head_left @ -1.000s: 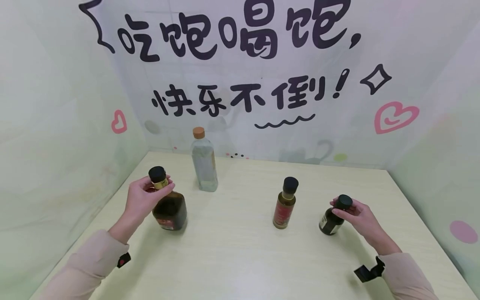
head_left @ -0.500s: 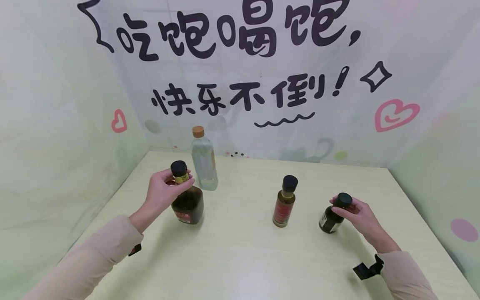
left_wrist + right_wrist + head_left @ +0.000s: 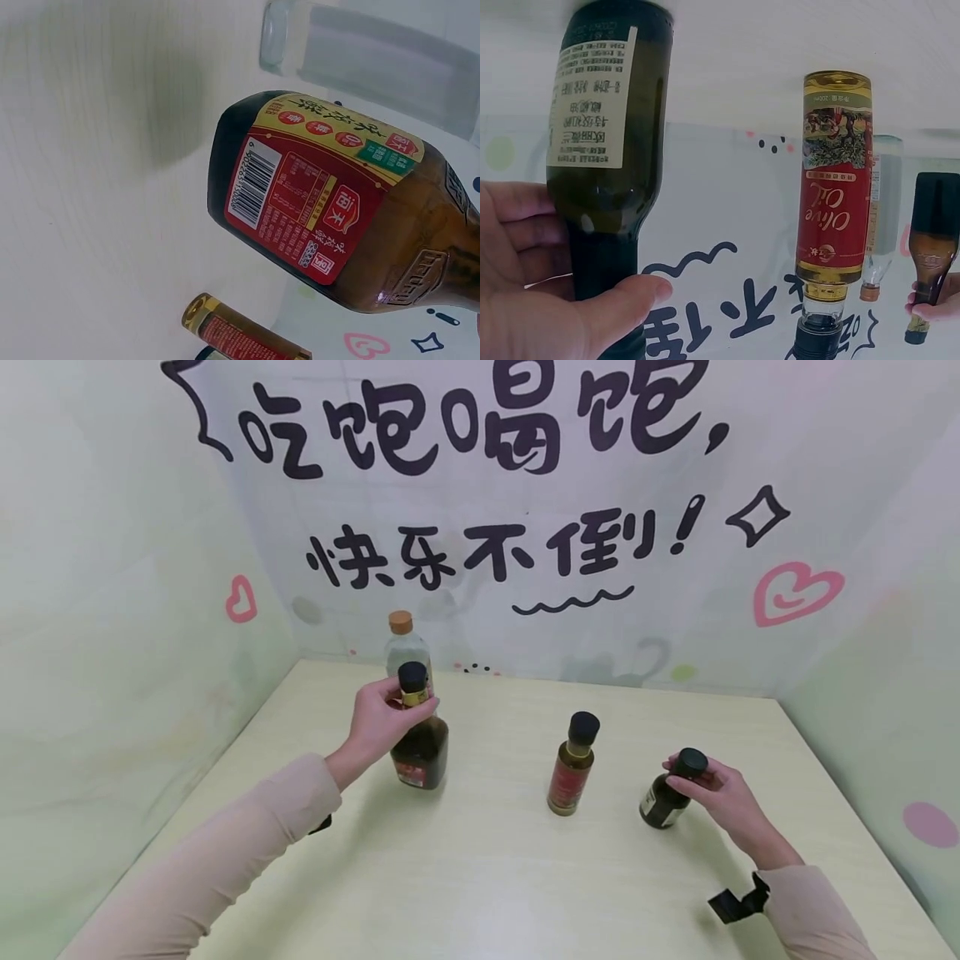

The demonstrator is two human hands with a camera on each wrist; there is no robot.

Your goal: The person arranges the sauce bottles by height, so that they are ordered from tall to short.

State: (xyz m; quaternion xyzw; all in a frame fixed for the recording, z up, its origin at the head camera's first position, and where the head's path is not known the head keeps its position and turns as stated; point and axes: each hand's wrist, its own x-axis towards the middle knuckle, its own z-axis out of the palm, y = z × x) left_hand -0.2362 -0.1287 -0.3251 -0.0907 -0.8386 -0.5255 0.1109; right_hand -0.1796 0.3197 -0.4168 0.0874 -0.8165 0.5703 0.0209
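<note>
My left hand (image 3: 382,720) grips the neck of a dark brown sauce bottle (image 3: 420,747) with a black cap and red label (image 3: 300,206), held in front of a clear bottle (image 3: 407,647) with an orange cap. My right hand (image 3: 716,793) grips the cap and neck of a small dark green bottle (image 3: 663,800) with a white label (image 3: 592,97), which stands tilted on the table. A red-labelled olive oil bottle (image 3: 570,768) with a black cap stands between the hands, also seen in the right wrist view as the olive oil bottle (image 3: 832,187).
The pale wooden table (image 3: 480,860) is closed in by a back wall with black lettering (image 3: 480,435) and pale side walls (image 3: 112,610). A black strap (image 3: 738,902) shows at my right wrist.
My left hand has carried the brown sauce bottle to the right and farther back, from the left side to in front of the clear bottle. My right hand and its bottle have stayed put.
</note>
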